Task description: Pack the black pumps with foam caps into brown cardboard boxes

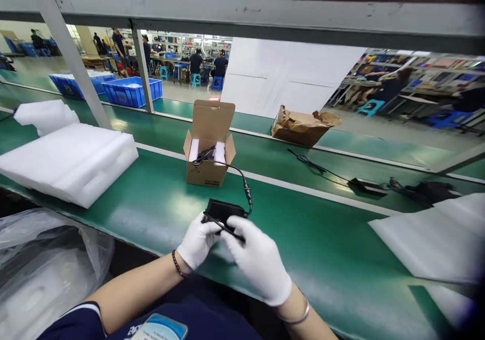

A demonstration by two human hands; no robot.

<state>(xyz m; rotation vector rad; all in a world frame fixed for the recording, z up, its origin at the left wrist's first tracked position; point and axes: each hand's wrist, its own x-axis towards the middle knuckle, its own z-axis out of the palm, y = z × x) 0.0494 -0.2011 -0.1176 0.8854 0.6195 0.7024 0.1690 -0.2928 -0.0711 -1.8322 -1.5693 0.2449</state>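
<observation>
While the white-gloved left hand curls firmly around one side of a black rectangular power adapter, the white-gloved right hand clasps the other side, pinching a thin black cord against it, above a green workbench, near an open brown cardboard box.

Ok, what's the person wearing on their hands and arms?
White fabric gloves cover the left hand and right hand. A dark beaded bracelet circles the left wrist, a thin silver bangle the right. The left sleeve is short, dark navy with a white stripe.
</observation>
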